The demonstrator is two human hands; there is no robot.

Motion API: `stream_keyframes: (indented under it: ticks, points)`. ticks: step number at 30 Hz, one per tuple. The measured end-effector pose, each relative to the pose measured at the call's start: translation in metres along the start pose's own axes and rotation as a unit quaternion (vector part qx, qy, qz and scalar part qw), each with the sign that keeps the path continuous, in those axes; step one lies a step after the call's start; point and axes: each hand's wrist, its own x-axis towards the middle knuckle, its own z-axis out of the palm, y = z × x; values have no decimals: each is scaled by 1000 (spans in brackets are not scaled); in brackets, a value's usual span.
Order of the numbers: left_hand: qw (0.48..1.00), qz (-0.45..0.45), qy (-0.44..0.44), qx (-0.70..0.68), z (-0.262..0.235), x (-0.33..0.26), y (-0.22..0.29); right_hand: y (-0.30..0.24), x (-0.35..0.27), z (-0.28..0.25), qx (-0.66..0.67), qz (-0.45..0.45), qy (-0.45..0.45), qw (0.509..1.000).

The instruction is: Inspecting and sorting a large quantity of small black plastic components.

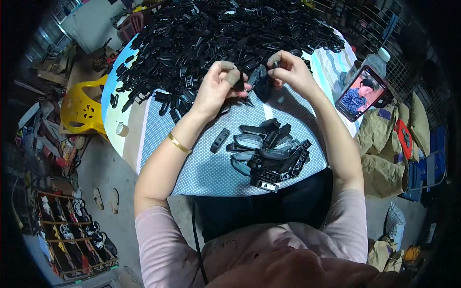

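Observation:
Over the round table my left hand [213, 93] is curled, with tape around its fingertips. Between its thumb and fingers is something dark, its shape partly hidden by the fingers. My right hand [294, 76], also taped at a fingertip, pinches a small black plastic piece [276, 64]. Between and just behind the hands lie more glossy black plastic pieces, part of a large heap [211, 33] on the far half of the table. Nearer my body is a smaller pile of long black plastic pieces [269, 151]. A single black plastic piece [220, 140] lies left of that pile.
The table has a patterned cloth [206, 173]. A phone [361, 93] leans against a clear bottle [377, 62] at the right edge. A small cup [122, 129] stands at the left edge, near a yellow chair [84, 105]. Sacks [384, 168] are at the right, a shoe rack [72, 235] lower left.

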Motion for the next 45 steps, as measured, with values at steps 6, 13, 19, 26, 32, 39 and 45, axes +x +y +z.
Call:
stream_keyframes:
  ticks: [6, 13, 19, 26, 32, 39, 45]
  points:
    - [994, -14, -51, 96, -11, -3, 2, -16, -10, 32, 180, -41, -2, 983]
    - [997, 68, 1, 37, -3, -14, 6, -9, -16, 50, 108, 18, -13, 994]
    - [998, 55, -28, 20, -6, -14, 5, -10, -21, 56, 119, -21, 26, 992]
    - [941, 127, -24, 313, -6, -18, 14, -15, -23, 61, 87, -59, 46, 993]
    - [985, 56, 27, 161, -1, -17, 0, -2, -20, 65, -39, -131, 104, 985]
    - [999, 46, -3, 12, -6, -18, 9, -7, -23, 60, -113, -58, -41, 991]
    - [983, 59, -49, 166, -6, -23, 18, -5, -29, 64, -154, -122, -18, 980]
